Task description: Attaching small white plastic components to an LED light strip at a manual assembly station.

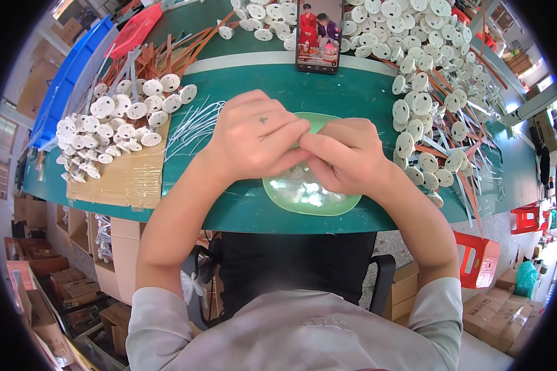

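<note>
My left hand [254, 136] and my right hand [346, 154] are pressed together, fingertips meeting, over a pale green shallow bowl [303, 198] on the green table [346, 93]. The fingers are closed around something small that the hands hide. The bowl holds small clear or white pieces. A pile of white round disc parts [120, 120] lies on a cardboard sheet [127, 179] to the left. A loose bunch of thin white strips [192, 127] lies beside my left hand.
Another heap of white discs mixed with brown sticks [433, 93] fills the right side. A phone [319, 34] stands at the far edge, its screen lit. Blue [68, 80] and red [136, 28] crates sit far left. Cardboard boxes [49, 278] and a red stool [479, 260] stand on the floor.
</note>
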Action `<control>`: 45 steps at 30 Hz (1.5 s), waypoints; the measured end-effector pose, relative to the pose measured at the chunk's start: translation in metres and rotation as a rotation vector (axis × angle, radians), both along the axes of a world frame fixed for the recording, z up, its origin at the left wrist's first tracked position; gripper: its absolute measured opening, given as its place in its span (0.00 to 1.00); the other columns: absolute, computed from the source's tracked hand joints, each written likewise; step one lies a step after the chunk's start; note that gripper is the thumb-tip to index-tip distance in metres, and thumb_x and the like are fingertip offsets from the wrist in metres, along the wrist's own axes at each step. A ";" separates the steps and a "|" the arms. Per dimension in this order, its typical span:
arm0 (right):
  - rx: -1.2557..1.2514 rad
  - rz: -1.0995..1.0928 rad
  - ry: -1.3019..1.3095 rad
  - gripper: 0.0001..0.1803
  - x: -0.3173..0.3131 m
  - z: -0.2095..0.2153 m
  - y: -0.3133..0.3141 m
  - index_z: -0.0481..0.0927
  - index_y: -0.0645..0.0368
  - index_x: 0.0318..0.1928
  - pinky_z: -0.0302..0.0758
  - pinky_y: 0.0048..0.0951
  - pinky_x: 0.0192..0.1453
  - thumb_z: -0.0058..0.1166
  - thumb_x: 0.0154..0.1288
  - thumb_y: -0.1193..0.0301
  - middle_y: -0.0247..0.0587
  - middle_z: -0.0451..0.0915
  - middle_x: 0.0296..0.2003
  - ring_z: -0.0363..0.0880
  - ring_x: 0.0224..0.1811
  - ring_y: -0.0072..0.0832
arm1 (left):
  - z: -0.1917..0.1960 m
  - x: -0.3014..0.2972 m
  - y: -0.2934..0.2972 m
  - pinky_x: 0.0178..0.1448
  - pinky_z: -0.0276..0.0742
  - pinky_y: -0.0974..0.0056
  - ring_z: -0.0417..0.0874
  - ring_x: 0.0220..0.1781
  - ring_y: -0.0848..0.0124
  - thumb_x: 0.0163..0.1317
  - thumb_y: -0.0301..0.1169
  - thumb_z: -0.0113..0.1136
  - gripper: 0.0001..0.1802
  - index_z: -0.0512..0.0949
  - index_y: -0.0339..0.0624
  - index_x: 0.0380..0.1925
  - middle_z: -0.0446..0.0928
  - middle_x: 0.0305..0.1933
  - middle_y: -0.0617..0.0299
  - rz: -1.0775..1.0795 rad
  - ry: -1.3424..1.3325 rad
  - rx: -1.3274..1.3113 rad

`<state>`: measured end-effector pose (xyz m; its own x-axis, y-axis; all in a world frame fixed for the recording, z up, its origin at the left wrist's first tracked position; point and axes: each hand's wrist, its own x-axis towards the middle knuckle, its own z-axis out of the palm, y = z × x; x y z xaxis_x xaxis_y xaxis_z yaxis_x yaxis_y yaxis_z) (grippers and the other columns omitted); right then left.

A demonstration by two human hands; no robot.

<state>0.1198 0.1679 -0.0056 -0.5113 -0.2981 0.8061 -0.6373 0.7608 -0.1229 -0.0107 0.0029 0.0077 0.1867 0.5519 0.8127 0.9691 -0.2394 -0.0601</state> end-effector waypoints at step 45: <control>0.093 -0.019 -0.130 0.14 0.002 0.002 0.002 0.75 0.56 0.31 0.70 0.33 0.20 0.62 0.45 0.84 0.37 0.76 0.24 0.76 0.20 0.35 | -0.011 0.009 -0.001 0.22 0.63 0.63 0.69 0.16 0.67 0.41 0.28 0.71 0.15 0.70 0.47 0.14 0.62 0.13 0.66 0.025 -0.074 -0.036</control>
